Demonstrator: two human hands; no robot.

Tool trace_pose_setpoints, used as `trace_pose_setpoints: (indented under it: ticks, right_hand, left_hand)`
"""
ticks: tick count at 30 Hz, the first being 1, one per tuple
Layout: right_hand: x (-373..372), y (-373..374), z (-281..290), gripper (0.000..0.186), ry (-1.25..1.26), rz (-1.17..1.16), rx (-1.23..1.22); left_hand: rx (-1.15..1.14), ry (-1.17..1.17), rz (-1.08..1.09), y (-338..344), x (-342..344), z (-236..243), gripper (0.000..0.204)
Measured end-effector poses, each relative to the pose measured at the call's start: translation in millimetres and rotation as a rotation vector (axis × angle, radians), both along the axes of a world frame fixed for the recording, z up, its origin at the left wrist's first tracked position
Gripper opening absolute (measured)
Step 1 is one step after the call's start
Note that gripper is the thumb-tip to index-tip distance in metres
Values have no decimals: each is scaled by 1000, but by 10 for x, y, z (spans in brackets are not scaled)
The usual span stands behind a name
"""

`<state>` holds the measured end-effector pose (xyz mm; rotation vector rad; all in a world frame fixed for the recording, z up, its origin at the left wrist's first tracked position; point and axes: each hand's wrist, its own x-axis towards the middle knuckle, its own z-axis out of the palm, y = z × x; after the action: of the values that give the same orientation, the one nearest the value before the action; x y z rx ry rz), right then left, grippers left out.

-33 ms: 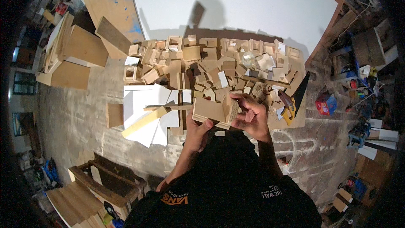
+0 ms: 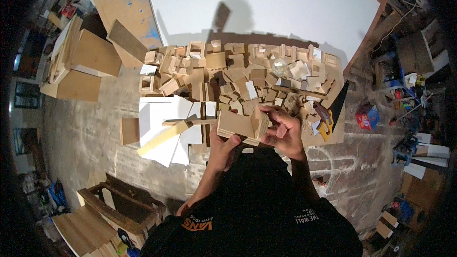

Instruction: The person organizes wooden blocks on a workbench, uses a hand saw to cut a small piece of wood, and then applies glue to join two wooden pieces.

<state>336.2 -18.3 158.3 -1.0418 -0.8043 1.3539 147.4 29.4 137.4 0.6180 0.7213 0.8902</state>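
Note:
Before my chest I hold a small light-brown wooden piece, with a flat top, layered edges and an upright slanted part at its right end. My left hand is closed round its left side, the thumb along the near edge. My right hand pinches its right end between the thumb and fingers; its other fingers are curled in. Beyond my hands, many small wooden offcuts and box-like pieces cover a brown board. White sheets with a yellowish wooden strip lie to the left of my left hand.
A handsaw with a yellow handle rests at the board's right edge, near a red and blue box. A big white panel stands behind. Wooden cabinets are at the far left, and a wooden frame is at the lower left.

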Motion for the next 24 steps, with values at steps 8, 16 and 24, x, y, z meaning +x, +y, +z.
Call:
trace_pose_setpoints:
  ticks: [8, 16, 24]
  right_hand:
    - [-93, 1, 14, 73, -122, -29, -46]
    - [8, -67, -372, 68, -127, -104, -138]
    - [1458, -919, -2170, 82, -966, -487, -339]
  left_hand:
    - [12, 22, -42, 72, -86, -3, 93]
    - [-51, 100, 32, 99, -228, -165, 82]
    - [-16, 245, 224, 253, -761, -343, 77]
